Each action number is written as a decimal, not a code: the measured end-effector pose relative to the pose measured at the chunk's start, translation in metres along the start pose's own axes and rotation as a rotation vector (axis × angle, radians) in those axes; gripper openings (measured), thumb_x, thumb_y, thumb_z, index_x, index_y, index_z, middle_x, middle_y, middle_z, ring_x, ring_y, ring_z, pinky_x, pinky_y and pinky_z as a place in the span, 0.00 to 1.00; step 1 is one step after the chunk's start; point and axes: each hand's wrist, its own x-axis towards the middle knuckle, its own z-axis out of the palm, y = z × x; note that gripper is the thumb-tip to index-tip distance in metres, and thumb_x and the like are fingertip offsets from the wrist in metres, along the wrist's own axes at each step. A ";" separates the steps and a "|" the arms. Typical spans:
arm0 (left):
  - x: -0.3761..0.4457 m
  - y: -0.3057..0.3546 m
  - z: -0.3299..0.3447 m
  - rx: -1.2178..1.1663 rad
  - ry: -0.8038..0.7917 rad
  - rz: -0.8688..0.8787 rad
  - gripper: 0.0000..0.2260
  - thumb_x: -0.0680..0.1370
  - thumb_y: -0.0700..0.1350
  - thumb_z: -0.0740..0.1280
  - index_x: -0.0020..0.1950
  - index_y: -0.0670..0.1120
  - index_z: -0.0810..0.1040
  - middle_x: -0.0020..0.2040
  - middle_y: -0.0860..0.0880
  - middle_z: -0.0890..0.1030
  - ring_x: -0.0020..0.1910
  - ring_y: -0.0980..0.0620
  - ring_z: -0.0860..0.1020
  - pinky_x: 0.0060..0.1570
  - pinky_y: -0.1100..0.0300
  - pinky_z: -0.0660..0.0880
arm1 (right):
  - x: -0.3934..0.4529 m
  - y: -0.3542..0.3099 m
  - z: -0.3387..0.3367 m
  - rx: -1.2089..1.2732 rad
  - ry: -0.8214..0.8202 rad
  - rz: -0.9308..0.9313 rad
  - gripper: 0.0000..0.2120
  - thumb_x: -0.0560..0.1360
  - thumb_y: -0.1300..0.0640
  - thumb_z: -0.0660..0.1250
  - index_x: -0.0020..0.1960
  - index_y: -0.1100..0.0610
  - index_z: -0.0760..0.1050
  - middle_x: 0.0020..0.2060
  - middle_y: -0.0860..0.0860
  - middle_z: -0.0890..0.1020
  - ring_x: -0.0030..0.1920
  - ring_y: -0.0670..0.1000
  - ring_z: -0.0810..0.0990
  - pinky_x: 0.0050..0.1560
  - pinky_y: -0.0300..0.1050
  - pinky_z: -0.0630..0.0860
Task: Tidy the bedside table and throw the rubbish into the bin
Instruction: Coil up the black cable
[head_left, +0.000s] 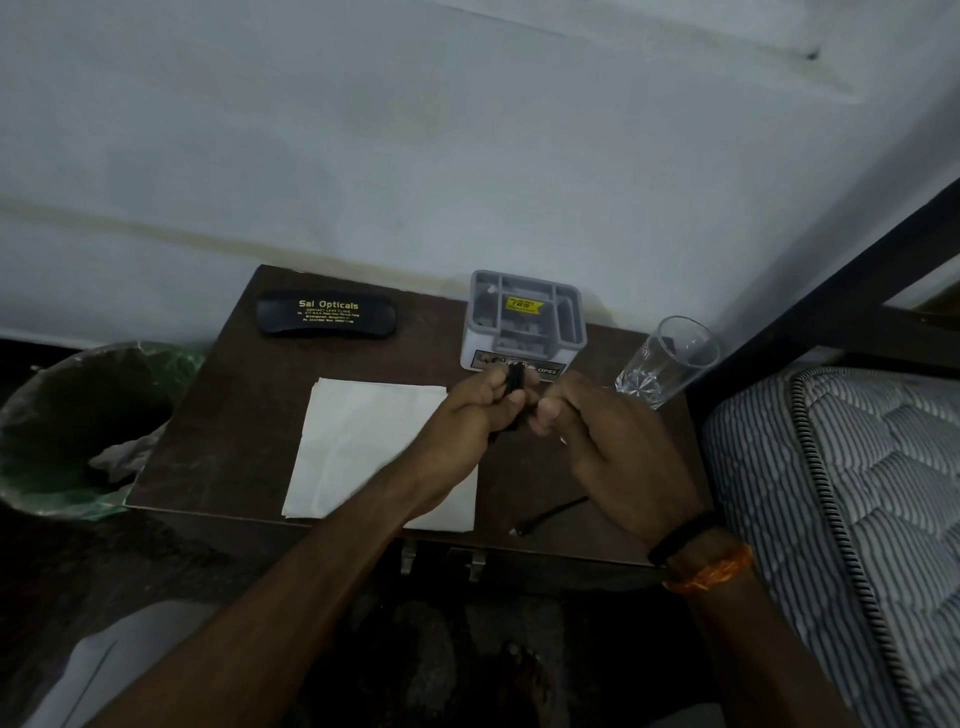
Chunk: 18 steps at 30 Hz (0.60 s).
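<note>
Both grips closed on a black cable (511, 387): left hand (467, 415) bunched coils, right hand (608, 431) fed slack. Tail (550, 514) trailed at five o'clock on bench (223, 415); wind evenly. Bin (78, 415) at nine o'clock.

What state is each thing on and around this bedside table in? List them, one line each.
Spectacle case: closed, lying flat.
Grey organiser: upright, compartments open on top.
Glass: upright, looks empty.
White paper: spread flat.
Black cable: bundled, in both hands.
Left hand: closed on cable.
Right hand: closed on cable.
Bin: lined, open, rubbish inside.
</note>
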 end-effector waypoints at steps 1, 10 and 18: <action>0.000 0.001 0.000 -0.019 -0.003 -0.007 0.12 0.82 0.36 0.58 0.61 0.44 0.78 0.51 0.48 0.84 0.54 0.52 0.82 0.57 0.60 0.75 | 0.000 0.003 0.000 0.004 0.032 -0.009 0.13 0.83 0.52 0.54 0.43 0.54 0.72 0.37 0.46 0.78 0.36 0.46 0.77 0.38 0.46 0.73; -0.013 0.013 0.008 0.100 -0.271 0.034 0.17 0.82 0.46 0.55 0.57 0.33 0.74 0.37 0.45 0.77 0.38 0.50 0.75 0.48 0.60 0.72 | 0.004 0.024 0.006 -0.044 0.233 0.086 0.09 0.81 0.55 0.58 0.46 0.54 0.74 0.42 0.47 0.77 0.40 0.40 0.74 0.41 0.35 0.71; -0.012 0.019 0.003 -0.242 -0.119 0.000 0.17 0.83 0.39 0.54 0.64 0.28 0.72 0.32 0.49 0.67 0.31 0.54 0.67 0.37 0.60 0.67 | 0.002 0.033 0.029 -0.054 0.025 0.257 0.09 0.78 0.61 0.60 0.52 0.54 0.79 0.38 0.53 0.82 0.40 0.56 0.80 0.43 0.52 0.76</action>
